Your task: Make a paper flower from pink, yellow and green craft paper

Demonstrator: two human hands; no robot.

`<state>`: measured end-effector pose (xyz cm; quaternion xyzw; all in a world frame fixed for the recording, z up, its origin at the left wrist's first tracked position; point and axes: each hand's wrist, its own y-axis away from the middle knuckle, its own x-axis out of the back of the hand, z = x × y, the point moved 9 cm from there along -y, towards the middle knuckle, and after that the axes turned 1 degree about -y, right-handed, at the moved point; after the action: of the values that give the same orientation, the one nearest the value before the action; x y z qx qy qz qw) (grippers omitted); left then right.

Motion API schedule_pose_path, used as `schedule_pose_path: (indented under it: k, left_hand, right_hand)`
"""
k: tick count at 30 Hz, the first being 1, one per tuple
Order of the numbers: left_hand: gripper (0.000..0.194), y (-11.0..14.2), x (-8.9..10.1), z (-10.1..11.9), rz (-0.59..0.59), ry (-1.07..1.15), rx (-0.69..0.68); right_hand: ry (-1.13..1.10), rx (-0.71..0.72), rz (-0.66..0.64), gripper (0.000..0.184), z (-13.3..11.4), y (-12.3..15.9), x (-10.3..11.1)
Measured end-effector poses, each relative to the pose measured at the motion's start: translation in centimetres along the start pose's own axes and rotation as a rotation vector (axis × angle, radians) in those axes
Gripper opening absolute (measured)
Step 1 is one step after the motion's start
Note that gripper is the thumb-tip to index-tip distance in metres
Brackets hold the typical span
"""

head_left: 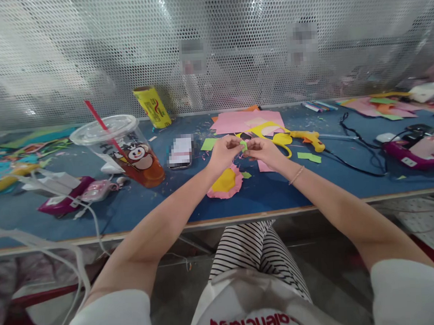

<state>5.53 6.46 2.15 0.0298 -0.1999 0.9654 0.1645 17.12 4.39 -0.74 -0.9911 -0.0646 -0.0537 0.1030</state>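
small green paper piece (244, 146) pinched between fingertips of left hand (223, 154) and right hand (264, 151), over worktop (265, 195), beyond pink-and-yellow paper flower (224, 182). likely light, thin, easily creased; best held by edges, gently.

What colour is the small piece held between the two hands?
The small piece is light green; head view.

My left arm (161, 209) and right arm (343, 214) reach forward, slanting in toward each other. My left hand (221, 155) and right hand (268, 151) nearly meet at the fingertips, each pinching between thumb and fingers. The fingers on both are curled, and my forearms are bare below short white sleeves (119, 313).
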Motion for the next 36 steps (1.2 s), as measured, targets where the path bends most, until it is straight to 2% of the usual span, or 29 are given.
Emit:
schedule_pose_path:
  k: [3, 9, 13, 17, 19, 22, 24, 28, 33, 36]
  left_hand:
    - [0.016, 0.1, 0.2, 0.0, 0.024, 0.068, 0.029]
    - [0.025, 0.2, 0.0, -0.5, 0.009, 0.195, 0.110]
    - [0.027, 0.1, 0.7, -1.0, 0.052, 0.233, 0.136]
    - [0.029, 0.2, 1.1, -1.3, 0.077, 0.214, 0.169]
    - [0.029, 0.2, 1.0, -1.3, 0.067, 0.197, 0.181]
    - [0.027, 0.4, 0.6, -1.0, 0.033, 0.182, 0.181]
    - [0.027, 0.5, 0.4, -0.7, 0.017, 0.171, 0.171]
    - [0.025, 0.6, 0.3, -0.5, 0.016, 0.169, 0.162]
    - [0.022, 0.7, 0.3, -0.7, 0.026, 0.190, 0.183]
    - [0.021, 0.8, 0.3, -0.7, 0.028, 0.197, 0.190]
  right_hand:
    - [0.038, 0.038, 0.004, 0.028, -0.6, 0.0, -0.2]
    - [0.145, 0.103, 0.022, 0.022, -0.8, -0.2, 0.2]
    - [0.428, 0.230, 0.149, 0.008, -1.6, -0.2, 2.1]
    - [0.651, 0.393, 0.252, 0.014, -3.1, 0.2, 2.9]
    - [0.638, 0.375, 0.248, 0.017, -3.1, 0.2, 2.8]
    - [0.494, 0.280, 0.184, 0.025, -2.4, 0.0, 2.3]
    - [0.437, 0.283, 0.173, 0.026, -2.6, 0.1, 2.0]
    - [0.507, 0.366, 0.154, 0.020, -3.5, 0.5, 1.0]
    - [0.434, 0.241, 0.042, 0.027, -2.4, 0.4, -0.1]
    - [0.482, 0.257, 0.060, 0.030, -2.6, 0.5, -0.1]
